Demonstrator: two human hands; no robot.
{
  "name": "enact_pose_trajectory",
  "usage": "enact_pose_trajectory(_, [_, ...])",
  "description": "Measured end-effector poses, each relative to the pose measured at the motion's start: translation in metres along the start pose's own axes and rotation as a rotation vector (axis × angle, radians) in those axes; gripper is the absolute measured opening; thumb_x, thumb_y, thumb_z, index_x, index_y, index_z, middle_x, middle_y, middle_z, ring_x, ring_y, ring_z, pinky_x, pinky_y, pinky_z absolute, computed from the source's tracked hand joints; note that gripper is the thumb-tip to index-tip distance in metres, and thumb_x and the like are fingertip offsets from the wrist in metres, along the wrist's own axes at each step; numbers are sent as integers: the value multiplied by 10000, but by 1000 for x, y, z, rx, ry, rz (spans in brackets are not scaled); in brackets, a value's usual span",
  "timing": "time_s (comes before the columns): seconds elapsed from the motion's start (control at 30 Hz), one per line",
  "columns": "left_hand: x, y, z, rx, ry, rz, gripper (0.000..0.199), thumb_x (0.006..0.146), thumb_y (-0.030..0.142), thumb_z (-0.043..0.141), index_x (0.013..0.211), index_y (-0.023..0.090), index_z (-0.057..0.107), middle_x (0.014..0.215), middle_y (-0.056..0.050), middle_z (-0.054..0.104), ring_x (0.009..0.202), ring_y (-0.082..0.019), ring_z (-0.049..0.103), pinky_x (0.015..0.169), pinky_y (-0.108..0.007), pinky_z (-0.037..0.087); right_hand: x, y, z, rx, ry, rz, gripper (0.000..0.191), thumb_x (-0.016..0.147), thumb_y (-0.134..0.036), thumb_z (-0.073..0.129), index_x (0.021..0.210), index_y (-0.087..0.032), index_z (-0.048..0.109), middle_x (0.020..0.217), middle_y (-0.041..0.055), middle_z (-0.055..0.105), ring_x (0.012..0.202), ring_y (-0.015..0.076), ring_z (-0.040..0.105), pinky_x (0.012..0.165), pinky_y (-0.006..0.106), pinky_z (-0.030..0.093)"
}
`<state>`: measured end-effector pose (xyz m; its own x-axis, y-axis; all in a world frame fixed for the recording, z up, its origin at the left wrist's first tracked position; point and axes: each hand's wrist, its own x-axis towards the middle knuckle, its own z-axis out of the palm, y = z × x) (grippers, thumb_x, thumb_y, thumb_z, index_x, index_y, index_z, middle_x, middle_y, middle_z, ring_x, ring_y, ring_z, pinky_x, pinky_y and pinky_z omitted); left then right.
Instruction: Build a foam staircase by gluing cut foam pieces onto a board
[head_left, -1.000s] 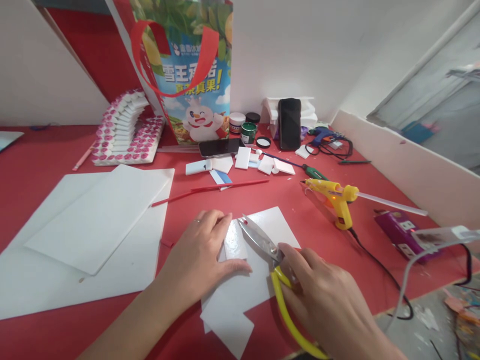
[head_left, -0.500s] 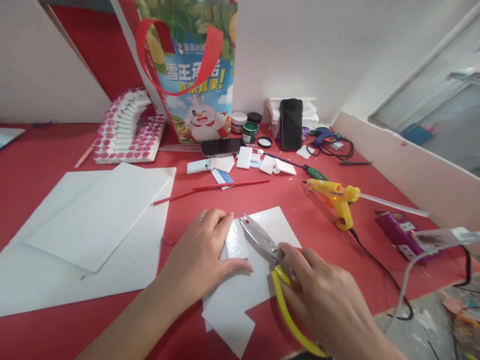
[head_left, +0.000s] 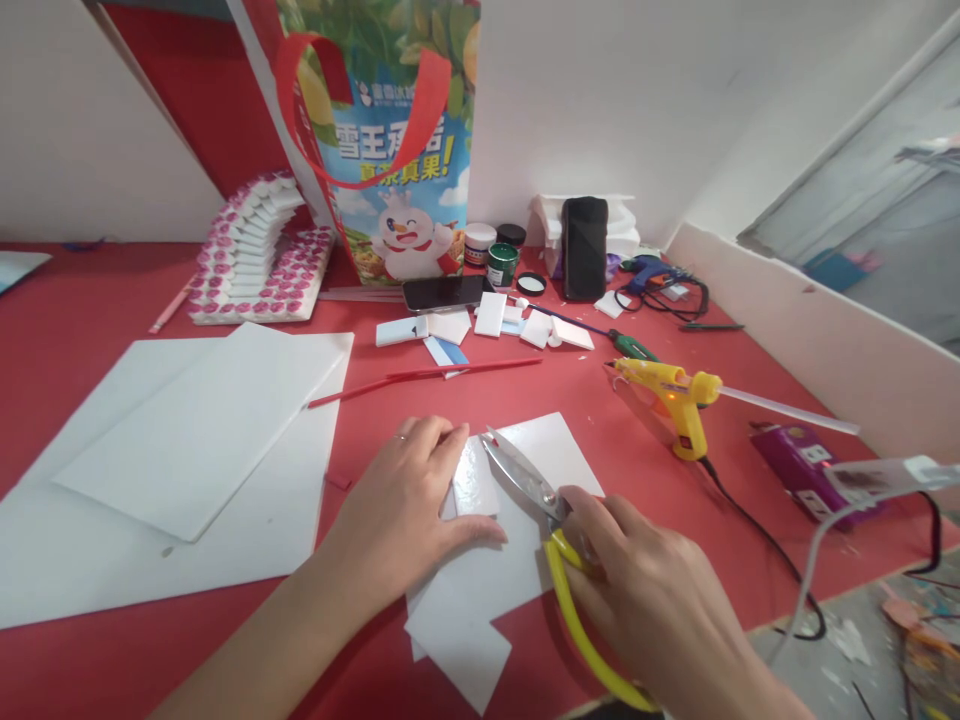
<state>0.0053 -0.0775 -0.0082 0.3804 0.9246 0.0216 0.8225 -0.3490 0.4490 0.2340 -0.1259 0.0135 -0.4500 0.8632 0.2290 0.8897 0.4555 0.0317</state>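
My right hand (head_left: 660, 570) grips a pair of scissors (head_left: 529, 475) with yellow handles. Their silver blades lie slightly apart, tips beside a small glossy white board piece (head_left: 475, 480). My left hand (head_left: 412, 490) holds that piece down, thumb along its near edge and fingers at its left side. Under it lies a larger white board sheet (head_left: 540, 445), and a notched white offcut (head_left: 469, 660) sticks out toward me. Part of the small piece's left edge is hidden by my fingers.
Large white boards (head_left: 292, 540) lie at left. A yellow glue gun (head_left: 675, 395) with its cord and a purple box (head_left: 806, 470) are at right. Red strips (head_left: 465, 367), small white pieces (head_left: 491, 313), paint jars (head_left: 501, 265), phones (head_left: 583, 250) and a printed bag (head_left: 405, 150) are farther back.
The view has shifted very slightly. Both hands, the scissors and the small board piece keep the same positions relative to one another.
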Motion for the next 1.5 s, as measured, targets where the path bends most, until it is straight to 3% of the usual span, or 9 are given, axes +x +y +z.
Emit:
enact_pose_trajectory(0.23, [0,0,0,-3,19,12,850,707,701,745,1315,131,577,1182,-133,626,1087,-338,588,914,-497,538,0,1,0,28,-7,-7,239,872,-134,382,992,-146,589,631,4,646,394,165,604,383,259,321])
enact_pose_trajectory(0.6, [-1,-3,3,5,49,30,883,690,684,769,1324,102,573,1181,-146,635,1088,-332,595,920,-493,542,3,2,1,-34,21,-31,236,913,-168,345,945,-162,579,548,-29,613,328,141,551,377,255,220])
enact_pose_trajectory(1.5, [0,-1,2,13,42,27,873,677,654,797,1301,77,600,1166,-164,633,1074,-338,598,915,-485,540,-5,-8,11,-182,81,-29,252,924,-129,338,1020,-116,571,548,16,624,344,168,558,427,292,164])
